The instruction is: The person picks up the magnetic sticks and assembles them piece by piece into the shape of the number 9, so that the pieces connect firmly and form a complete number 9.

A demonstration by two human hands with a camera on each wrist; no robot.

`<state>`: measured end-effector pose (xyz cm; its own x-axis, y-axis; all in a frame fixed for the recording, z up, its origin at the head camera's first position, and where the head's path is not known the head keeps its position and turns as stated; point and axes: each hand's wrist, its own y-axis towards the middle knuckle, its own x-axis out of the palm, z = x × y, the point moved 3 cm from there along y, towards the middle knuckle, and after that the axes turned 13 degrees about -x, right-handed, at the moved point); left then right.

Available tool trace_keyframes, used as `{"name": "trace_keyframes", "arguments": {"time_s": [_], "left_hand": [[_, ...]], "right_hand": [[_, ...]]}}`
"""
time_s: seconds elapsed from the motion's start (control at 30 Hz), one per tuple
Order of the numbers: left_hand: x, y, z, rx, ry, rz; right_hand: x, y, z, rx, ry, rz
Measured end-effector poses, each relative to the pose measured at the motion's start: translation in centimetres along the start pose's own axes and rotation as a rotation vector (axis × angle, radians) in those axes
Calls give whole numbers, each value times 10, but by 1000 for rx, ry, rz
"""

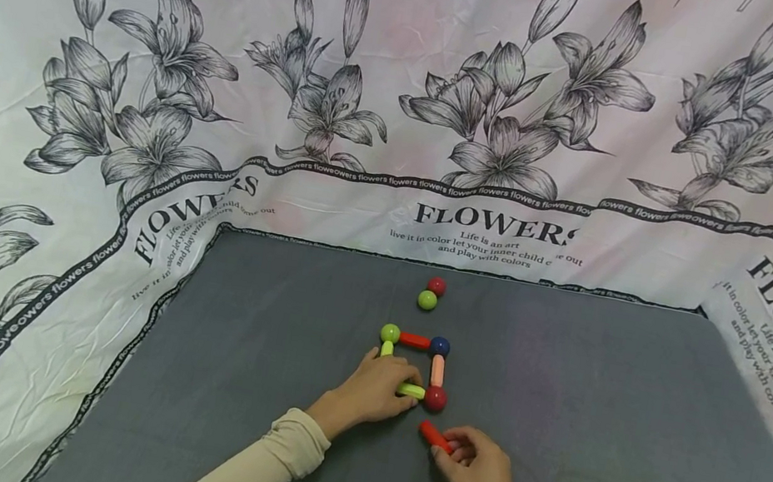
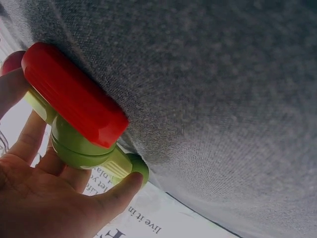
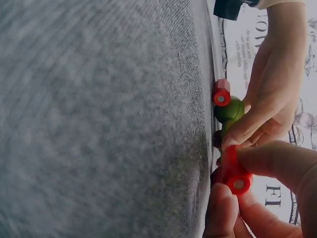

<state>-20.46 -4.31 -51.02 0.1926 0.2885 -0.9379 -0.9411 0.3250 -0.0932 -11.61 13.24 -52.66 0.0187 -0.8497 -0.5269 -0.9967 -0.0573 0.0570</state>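
A square of toy rods and balls lies on the dark grey cloth. In the head view it shows a lime ball [image 1: 390,333], a red rod [image 1: 414,341], a blue ball [image 1: 440,346], a salmon rod [image 1: 438,370], a red ball [image 1: 435,399] and a lime rod [image 1: 412,391]. My left hand [image 1: 374,387] holds its near-left corner, hiding it there. The left wrist view reveals that corner's green ball [image 2: 77,147], with another red rod [image 2: 74,94] against it. Close to the red ball, my right hand [image 1: 482,471] pinches a separate red rod [image 1: 434,436].
Beyond the square, a loose red ball [image 1: 436,286] and a lime ball [image 1: 427,300] sit side by side. A flower-printed white curtain [image 1: 331,207] borders the grey cloth [image 1: 595,409] at the back and both sides.
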Motion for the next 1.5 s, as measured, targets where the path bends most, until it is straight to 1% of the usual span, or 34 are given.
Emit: {"name": "trace_keyframes", "arguments": {"time_s": [0.07, 0.2, 0.43, 0.7, 0.87, 1.03, 1.23, 1.5], "left_hand": [[0, 0, 0, -1, 1, 0], [2, 0, -1, -5, 5, 0], [3, 1, -1, -3, 4, 5], [2, 2, -1, 0, 12, 8], [1, 3, -1, 14, 26, 15], [0, 2, 1, 19, 29, 2], [0, 3, 1, 9, 34, -11], [1, 2, 1, 12, 30, -9]], "right_hand": [[-1, 1, 1, -4, 1, 29], [-4, 2, 2, -11, -4, 61], [-7, 6, 4, 16, -29, 99], [-6, 9, 3, 18, -36, 93], [0, 11, -2, 17, -26, 59], [4, 11, -4, 9, -17, 36], [4, 12, -6, -5, -8, 19], [4, 12, -5, -14, -3, 4]]}}
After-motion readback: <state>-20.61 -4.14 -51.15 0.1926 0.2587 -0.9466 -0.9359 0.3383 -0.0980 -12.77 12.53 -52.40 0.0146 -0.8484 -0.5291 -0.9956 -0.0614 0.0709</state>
